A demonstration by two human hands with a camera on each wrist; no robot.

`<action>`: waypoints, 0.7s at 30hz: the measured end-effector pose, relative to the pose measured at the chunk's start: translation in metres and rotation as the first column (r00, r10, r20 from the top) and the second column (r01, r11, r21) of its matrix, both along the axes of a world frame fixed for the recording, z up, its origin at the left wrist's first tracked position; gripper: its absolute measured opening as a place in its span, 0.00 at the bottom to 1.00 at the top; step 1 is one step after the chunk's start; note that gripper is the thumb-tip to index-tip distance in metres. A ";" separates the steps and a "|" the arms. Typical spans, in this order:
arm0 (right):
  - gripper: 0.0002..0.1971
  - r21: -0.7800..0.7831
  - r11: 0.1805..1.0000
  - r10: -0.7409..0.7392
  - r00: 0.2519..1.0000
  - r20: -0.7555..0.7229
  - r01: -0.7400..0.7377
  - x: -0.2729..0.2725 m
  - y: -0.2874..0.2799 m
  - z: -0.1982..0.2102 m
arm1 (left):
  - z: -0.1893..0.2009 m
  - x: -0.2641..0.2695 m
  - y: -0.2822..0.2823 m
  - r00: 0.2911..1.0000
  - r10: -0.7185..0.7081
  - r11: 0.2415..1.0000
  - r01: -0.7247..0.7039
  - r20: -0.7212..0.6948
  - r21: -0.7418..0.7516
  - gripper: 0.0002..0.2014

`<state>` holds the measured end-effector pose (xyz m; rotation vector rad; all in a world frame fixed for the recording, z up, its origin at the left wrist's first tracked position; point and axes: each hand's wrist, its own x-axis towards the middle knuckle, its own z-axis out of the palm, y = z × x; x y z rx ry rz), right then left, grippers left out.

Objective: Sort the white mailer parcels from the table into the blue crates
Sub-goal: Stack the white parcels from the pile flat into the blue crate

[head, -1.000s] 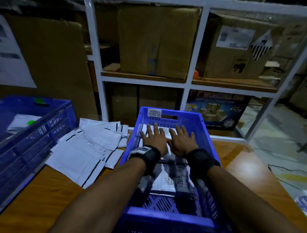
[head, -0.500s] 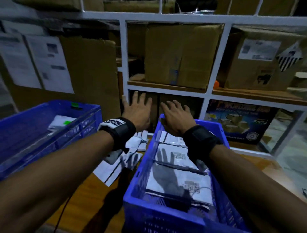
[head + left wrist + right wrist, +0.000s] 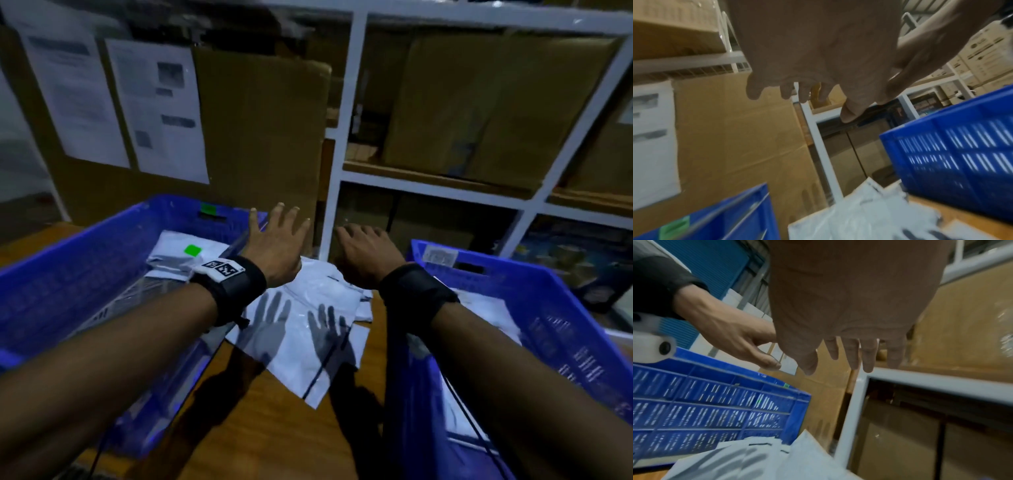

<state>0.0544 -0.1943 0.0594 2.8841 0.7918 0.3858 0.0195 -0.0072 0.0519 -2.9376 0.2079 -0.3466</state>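
Observation:
A pile of white mailer parcels [image 3: 308, 329] lies on the wooden table [image 3: 260, 431] between two blue crates. The left crate [image 3: 68, 284] holds a few mailers, one with a green sticker [image 3: 192, 250]. The right crate [image 3: 555, 329] also holds white mailers. My left hand [image 3: 279, 240] hovers above the pile with fingers spread, holding nothing. My right hand [image 3: 364, 248] hovers beside it, fingers loose and empty. Both hands cast shadows on the mailers. The wrist views show the left hand [image 3: 807, 91] and the right hand [image 3: 849, 356] empty, with mailers [image 3: 748, 462] below.
A white metal shelf frame [image 3: 337, 164] with large cardboard boxes [image 3: 479, 109] stands right behind the table. A tall cardboard sheet [image 3: 260, 137] with paper notices [image 3: 161, 113] leans at the back left. The crates flank the pile closely.
Both hands have lifted out of the right crate and swung left to hover over the mailer pile. The head view has turned left, so the left crate now shows fully.

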 end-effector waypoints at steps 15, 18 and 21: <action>0.40 -0.105 0.986 -0.157 0.949 -0.272 0.133 -0.050 0.066 -0.180 | -0.105 0.016 0.047 0.894 -0.133 0.986 0.163 -0.428 0.036 0.33; 0.39 -0.102 0.978 -0.205 0.941 -0.269 0.184 -0.050 0.063 -0.183 | -0.113 0.016 0.042 0.886 -0.160 0.980 0.196 -0.436 0.039 0.36; 0.31 -0.062 0.986 -0.164 0.968 -0.191 0.154 -0.048 0.064 -0.177 | -0.115 0.016 0.042 0.897 -0.145 0.979 0.192 -0.418 0.072 0.36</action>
